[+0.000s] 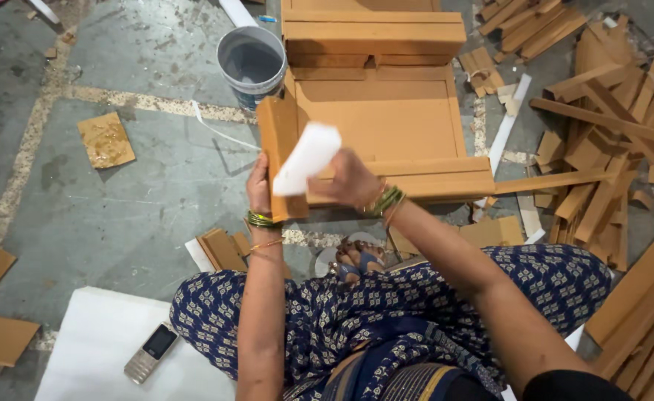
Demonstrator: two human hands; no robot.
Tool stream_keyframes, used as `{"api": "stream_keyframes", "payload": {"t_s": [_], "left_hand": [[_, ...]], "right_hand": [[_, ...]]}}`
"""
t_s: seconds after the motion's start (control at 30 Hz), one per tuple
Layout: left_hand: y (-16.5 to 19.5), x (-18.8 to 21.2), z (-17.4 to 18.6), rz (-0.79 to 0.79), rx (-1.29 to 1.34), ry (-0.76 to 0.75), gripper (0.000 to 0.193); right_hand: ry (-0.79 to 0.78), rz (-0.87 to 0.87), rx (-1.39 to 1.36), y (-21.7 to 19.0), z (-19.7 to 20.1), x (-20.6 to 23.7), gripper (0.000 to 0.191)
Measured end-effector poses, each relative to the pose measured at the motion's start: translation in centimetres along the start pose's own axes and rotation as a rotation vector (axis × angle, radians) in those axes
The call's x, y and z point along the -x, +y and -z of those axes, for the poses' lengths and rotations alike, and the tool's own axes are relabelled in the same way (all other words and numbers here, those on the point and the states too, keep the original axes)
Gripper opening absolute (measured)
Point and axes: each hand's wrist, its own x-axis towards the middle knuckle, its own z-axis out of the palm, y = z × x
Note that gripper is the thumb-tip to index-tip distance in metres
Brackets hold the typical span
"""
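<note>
1. You're in a floor-level workshop: you sit on a stained concrete floor (141,215).
2. Heaps of cut brown board strips (609,141) crowd its right edge.
3. Flat box panels (386,111) and a grey bucket (252,63) sit at the top edge.
4. Loose offcuts (105,139) lie left.

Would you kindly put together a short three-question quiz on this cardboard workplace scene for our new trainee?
1. True or false: the left hand holds the upright brown cardboard piece.
2. Which thing does the right hand hold against that piece? A) a white strip B) a phone C) a bucket
3. Fill in: the grey bucket stands on the floor, on the ______ side of the large cardboard tray in the picture.

Key:
1. True.
2. A; the mobile phone lies on the white sheet by the person's knee.
3. Left.
</note>
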Motion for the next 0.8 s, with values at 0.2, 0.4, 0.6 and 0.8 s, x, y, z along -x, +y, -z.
{"api": "stream_keyframes", "payload": {"t_s": [0.2,0.4,0.6,0.8], "left_hand": [[0.9,-0.2,0.2,0.024,0.157,0.043,0.048],[0.1,-0.1,0.1,0.107,0.189,0.011,0.051],[-0.6,-0.1,-0.3,0.093,0.25,-0.05,0.048],[0.6,0.0,0.5,0.033,0.226,-0.031,0.05]], "right_hand": [[-0.07,0.072,0.02,-1.2,0.6,3.4,0.023],[0.023,-0.011,0.061,1.6,-0.3,3.7,0.023],[0.12,-0.178,0.366,6.6,-0.4,-0.7,0.018],[0.105,-0.02,0.162,3.0,-0.7,2.0,0.023]]}}
